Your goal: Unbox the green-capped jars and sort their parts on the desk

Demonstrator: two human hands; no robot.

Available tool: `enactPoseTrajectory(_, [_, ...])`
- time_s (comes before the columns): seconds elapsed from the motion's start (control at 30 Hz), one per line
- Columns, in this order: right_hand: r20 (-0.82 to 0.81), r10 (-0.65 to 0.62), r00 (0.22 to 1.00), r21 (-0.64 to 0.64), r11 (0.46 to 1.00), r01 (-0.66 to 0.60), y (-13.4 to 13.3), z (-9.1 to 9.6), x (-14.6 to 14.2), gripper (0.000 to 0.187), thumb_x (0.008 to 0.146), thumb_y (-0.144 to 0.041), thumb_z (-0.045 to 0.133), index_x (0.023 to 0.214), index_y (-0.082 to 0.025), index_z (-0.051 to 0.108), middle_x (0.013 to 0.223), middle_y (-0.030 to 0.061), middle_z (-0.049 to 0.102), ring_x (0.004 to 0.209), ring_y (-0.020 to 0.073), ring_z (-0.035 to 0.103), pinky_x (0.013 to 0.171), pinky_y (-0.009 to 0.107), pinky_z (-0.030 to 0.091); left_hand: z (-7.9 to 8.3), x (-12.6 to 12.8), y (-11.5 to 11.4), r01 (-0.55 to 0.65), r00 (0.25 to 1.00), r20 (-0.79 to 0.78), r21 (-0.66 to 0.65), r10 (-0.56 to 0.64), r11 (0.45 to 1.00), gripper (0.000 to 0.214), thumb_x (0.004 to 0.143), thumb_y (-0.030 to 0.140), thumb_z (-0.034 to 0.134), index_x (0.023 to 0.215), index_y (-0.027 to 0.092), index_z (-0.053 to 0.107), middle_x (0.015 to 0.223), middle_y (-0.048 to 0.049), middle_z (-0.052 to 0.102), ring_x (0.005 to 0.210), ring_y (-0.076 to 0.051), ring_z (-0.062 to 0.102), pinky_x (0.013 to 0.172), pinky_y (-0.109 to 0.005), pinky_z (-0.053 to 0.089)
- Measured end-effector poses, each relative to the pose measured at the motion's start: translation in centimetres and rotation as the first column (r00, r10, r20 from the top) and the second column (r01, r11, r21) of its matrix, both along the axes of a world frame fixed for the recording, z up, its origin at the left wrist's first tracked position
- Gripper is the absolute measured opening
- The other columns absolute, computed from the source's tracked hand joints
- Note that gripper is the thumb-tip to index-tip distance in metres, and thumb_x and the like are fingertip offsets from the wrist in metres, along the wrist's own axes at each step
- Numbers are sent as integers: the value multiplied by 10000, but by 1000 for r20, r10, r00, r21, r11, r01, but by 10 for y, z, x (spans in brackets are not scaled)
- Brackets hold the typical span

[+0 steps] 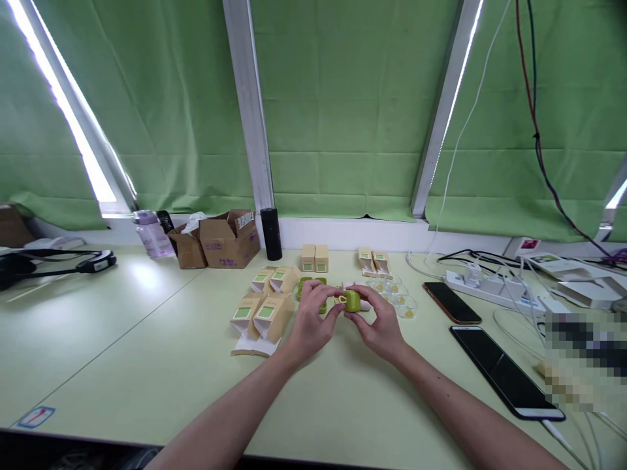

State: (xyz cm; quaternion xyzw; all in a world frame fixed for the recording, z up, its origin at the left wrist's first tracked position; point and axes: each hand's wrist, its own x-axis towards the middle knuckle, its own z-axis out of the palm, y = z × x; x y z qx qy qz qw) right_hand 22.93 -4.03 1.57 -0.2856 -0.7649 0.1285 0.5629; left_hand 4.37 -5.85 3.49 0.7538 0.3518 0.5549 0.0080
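Over the middle of the table, both hands meet at a small rounded green case point(351, 301) with a pale yellow loop point(339, 299) on its left side. My right hand point(380, 323) pinches the case between thumb and fingers. At the loop, my left hand point(313, 318) is closed, thumb and forefinger pinching it. Behind my left hand, more green pieces point(306, 282) lie partly hidden. Pale pink-white pieces point(365, 305) show behind the case, mostly covered by my right hand. To the right of these sit clear plastic domes point(401, 300) with small yellow bits inside.
Open beige boxes point(274, 316) with green labels stand left of my hands. Closed boxes point(314, 258) and open ones point(375, 262) stand farther back. Cardboard cartons point(230, 241), a black cylinder point(271, 234) and a bottle point(153, 234) line the wall. Phones point(504, 372) and a power strip point(484, 287) lie right.
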Motion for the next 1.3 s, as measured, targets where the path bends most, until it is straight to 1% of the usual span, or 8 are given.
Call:
enactPoseTrajectory(0.17, [19,-11,1000,46,999,10,2,-3,0,451,903,-219,684,1340,-280,594,1274,97,705,1184,287,681,974,445,599,-1,-1,1,-10,1000,-16,-2,10,1000,126,942,171,669,1057,214,698,955,-68,727,1042,-261,523,920,-418,490])
enactPoseTrajectory(0.33, [27,-4,1000,102,995,1,2,-4,0,464,916,-217,686,1363,-278,576,1287,109,693,1212,292,667,997,463,598,-2,-1,2,-6,1000,-5,-4,6,1000,83,953,167,647,1014,204,689,923,-68,722,1011,-253,536,887,-400,500])
enactPoseTrajectory(0.5, [38,14,999,110,994,-18,2,-7,-1,470,932,-227,685,1383,-278,563,1305,119,678,1221,285,662,938,433,635,-6,-2,4,6,999,35,-12,-6,1000,59,946,163,659,967,203,696,876,-57,689,969,-236,553,835,-362,507])
enactPoseTrajectory(0.77, [60,-8,998,137,991,0,2,-11,-1,470,934,-261,698,1385,-277,568,1279,125,695,1195,297,680,918,447,640,-12,-3,7,59,992,120,-90,-48,994,76,907,129,685,908,201,708,883,-47,639,942,-212,586,805,-324,515])
enactPoseTrajectory(0.93, [73,-8,997,134,991,-2,1,-10,0,467,939,-269,697,1388,-278,568,1269,127,699,1178,300,688,913,451,638,-10,-3,8,96,984,161,-128,-75,987,81,890,124,692,888,202,717,884,-47,627,923,-206,598,803,-320,521])
enactPoseTrajectory(1.13, [92,2,996,146,989,-15,1,-11,1,482,934,-248,688,1398,-282,562,1264,117,707,1209,305,676,979,476,613,-8,-3,7,134,974,204,-185,-95,974,82,860,123,713,853,201,738,886,-47,613,904,-201,615,795,-320,530])
enactPoseTrajectory(1.3, [83,28,996,94,995,-36,1,-10,0,456,932,-250,689,1372,-279,574,1261,117,696,1189,297,673,953,463,626,-10,-4,9,147,970,224,-226,-95,963,61,851,140,725,847,198,744,888,-44,612,881,-189,620,783,-312,536])
